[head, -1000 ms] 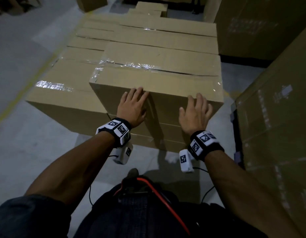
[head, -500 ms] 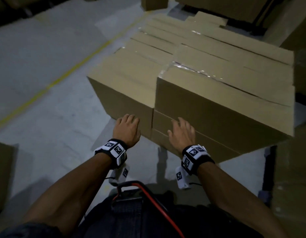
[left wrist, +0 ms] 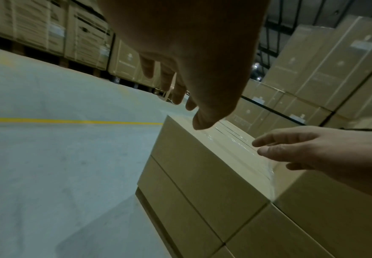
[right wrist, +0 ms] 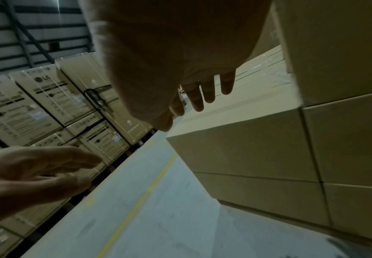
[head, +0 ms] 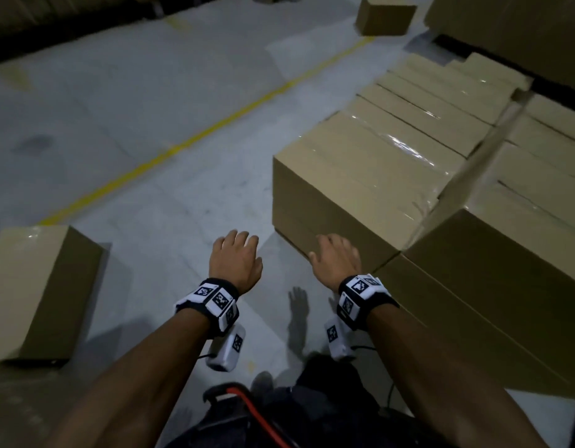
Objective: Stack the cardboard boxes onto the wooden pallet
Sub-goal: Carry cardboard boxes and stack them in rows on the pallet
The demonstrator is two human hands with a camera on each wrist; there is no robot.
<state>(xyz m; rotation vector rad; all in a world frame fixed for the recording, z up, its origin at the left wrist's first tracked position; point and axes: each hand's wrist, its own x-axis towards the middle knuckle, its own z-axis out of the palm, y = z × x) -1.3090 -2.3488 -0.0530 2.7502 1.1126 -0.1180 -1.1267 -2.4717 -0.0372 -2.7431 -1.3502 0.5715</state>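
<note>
Cardboard box stack (head: 360, 189) sitting frame right; left hand (head: 236, 263), right hand (head: 336, 258) hovering empty, fingers loosely spread, possibly clear of stack.

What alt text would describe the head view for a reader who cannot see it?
Two empty hands, left hand and right hand, hang open beside stacked cardboard boxes on a grey warehouse floor. A single box stands at the left, beyond a yellow floor line.

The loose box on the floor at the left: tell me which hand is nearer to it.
Left. The left hand hangs open over bare floor, apart from the loose box; the right hand is farther off, by the stacked boxes.
</note>
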